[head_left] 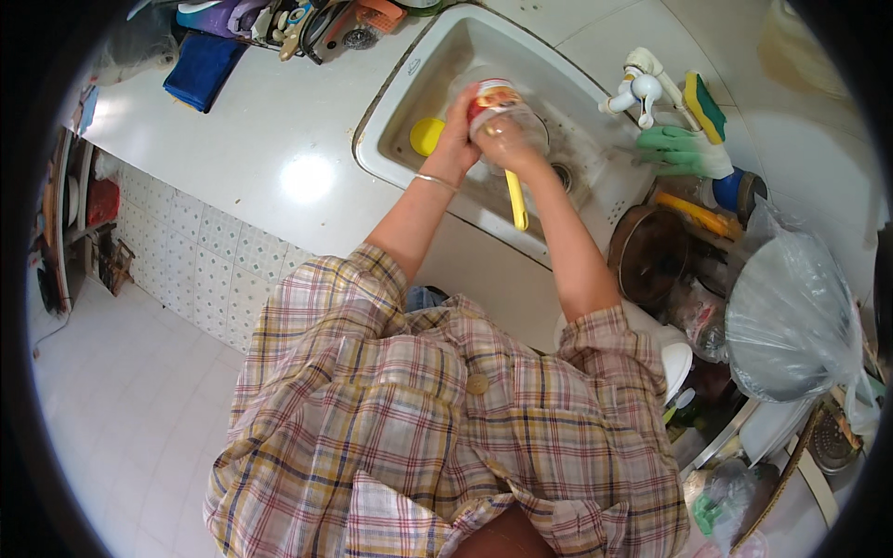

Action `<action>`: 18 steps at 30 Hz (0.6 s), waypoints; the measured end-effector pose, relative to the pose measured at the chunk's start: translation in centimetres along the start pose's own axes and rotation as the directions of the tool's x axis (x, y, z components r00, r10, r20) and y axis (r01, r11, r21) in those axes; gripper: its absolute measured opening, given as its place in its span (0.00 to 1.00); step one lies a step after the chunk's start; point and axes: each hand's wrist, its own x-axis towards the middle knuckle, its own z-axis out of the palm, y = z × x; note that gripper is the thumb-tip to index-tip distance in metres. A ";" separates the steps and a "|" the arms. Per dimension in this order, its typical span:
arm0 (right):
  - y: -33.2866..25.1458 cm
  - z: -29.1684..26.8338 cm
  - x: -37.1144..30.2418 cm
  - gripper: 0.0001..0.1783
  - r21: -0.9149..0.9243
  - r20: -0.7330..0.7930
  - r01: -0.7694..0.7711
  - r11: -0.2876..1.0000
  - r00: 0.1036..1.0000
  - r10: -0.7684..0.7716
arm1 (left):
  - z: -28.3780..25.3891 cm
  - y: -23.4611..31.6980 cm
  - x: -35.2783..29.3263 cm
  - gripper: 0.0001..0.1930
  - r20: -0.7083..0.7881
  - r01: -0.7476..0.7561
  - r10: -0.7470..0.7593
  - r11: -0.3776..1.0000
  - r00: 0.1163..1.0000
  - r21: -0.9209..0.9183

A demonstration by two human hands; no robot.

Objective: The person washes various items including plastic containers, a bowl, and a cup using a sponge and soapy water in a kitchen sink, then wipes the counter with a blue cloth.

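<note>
Looking down from the head camera, the person is standing at a white sink (419, 84) set in a white counter (270, 139), both forearms reaching up toward twelve o'clock over the basin. The left hand (458, 130) is wrapping closed around the side of a clear jar (498, 102) with a red and white label, gripping it from the nine o'clock side. The right hand (507, 144) is pressing against the jar from about five o'clock, its fingers curling shut on the jar's lower part; whether it is also holding the yellow handle (516, 200) that is sticking out below it toward six o'clock, I cannot tell. The jar is hanging above the middle of the basin, held between the two hands and tilted. A yellow round lid (426, 136) is lying in the basin at nine o'clock from the jar, just beside the left hand. A thin bracelet (435, 181) is sitting on the left wrist. At three o'clock from the jar a white tap (642, 88) is standing on the sink's edge, with a yellow and green sponge (705, 107) just beyond it and a green rubber glove (679, 151) lying below the tap. A dark round pan (648, 253) is resting at four o'clock, near a large clear plastic bag (791, 316). A blue cloth (203, 67) is lying on the counter at ten o'clock, well apart from the hands.
</note>
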 end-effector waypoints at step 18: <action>0.9 -2.1 -3.4 0.48 0.473 0.037 -0.022 0.881 0.999 0.005 | 0.6 0.7 -0.5 0.41 -0.305 -0.017 0.088 0.974 0.948 0.227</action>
